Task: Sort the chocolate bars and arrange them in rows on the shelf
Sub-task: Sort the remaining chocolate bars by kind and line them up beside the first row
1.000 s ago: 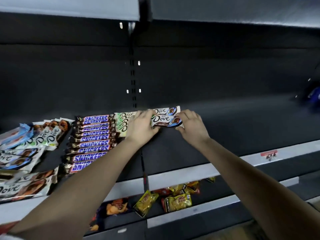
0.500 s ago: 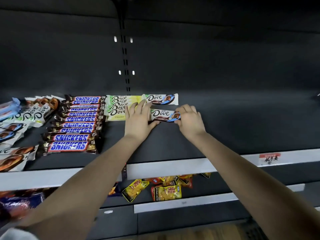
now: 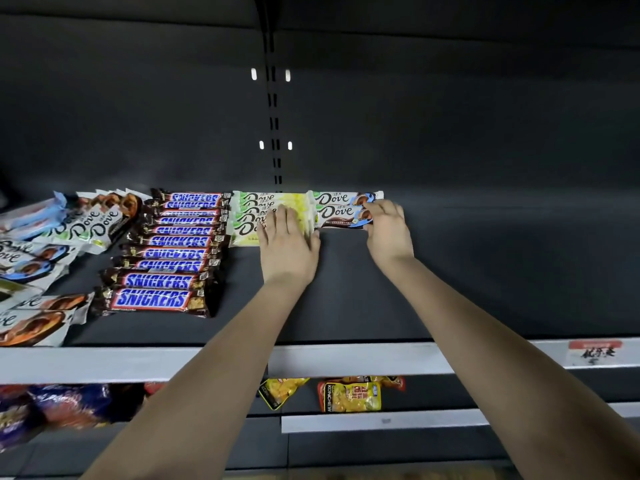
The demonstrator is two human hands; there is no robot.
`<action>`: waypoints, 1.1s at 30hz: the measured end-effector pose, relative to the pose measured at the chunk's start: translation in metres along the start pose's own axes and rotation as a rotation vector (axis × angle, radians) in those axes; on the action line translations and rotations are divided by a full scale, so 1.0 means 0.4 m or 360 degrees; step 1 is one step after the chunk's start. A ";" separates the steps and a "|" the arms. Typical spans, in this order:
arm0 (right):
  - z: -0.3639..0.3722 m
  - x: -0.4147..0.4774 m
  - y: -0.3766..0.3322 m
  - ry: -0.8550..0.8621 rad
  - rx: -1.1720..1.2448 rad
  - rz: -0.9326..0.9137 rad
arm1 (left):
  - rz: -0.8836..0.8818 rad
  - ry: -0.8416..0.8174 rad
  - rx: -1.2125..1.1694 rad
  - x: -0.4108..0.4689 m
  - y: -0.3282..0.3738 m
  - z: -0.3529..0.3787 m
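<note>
1. Head view: the left hand lies flat, fingers straight, on the green Dove bars. The right hand pinches the end of a blue Dove bar at the back of the shelf, just before another.
2. The blue row is beginning. Next, I think: let go and fetch from the loose pile at left.
3. The shelf is dark; Snickers lie beside the green bars.

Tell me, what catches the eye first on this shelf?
Two bare arms reach in at the middle: the left hand lies flat on the pale green Dove bars, the right hand pinches the end of a white-and-blue Dove bar beside them. Left of those, a row of Snickers bars runs front to back on the dark shelf.
</note>
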State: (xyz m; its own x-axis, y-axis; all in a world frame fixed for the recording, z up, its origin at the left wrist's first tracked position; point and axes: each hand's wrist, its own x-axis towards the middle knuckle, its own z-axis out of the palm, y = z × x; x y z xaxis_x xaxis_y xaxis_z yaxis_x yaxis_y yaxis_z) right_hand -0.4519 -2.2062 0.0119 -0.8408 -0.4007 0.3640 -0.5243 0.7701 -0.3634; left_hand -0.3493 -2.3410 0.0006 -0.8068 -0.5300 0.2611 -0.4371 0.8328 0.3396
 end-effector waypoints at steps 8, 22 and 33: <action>0.027 0.005 -0.009 0.0081 0.0162 -0.0048 | 0.0009 -0.0018 0.0185 0.035 0.005 0.002; 0.034 0.014 0.007 0.0130 0.0062 0.0087 | 0.0017 0.0069 0.0108 0.034 0.000 0.008; 0.041 0.022 0.009 0.0174 0.0177 0.0065 | 0.0224 0.0036 0.0120 0.031 0.004 -0.006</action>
State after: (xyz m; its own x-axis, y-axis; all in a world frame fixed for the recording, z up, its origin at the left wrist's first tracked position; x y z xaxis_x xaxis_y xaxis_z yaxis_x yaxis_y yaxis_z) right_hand -0.4632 -2.2152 -0.0002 -0.8451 -0.3092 0.4362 -0.5070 0.7223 -0.4703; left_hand -0.3591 -2.3468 0.0065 -0.8534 -0.4101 0.3216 -0.3499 0.9082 0.2297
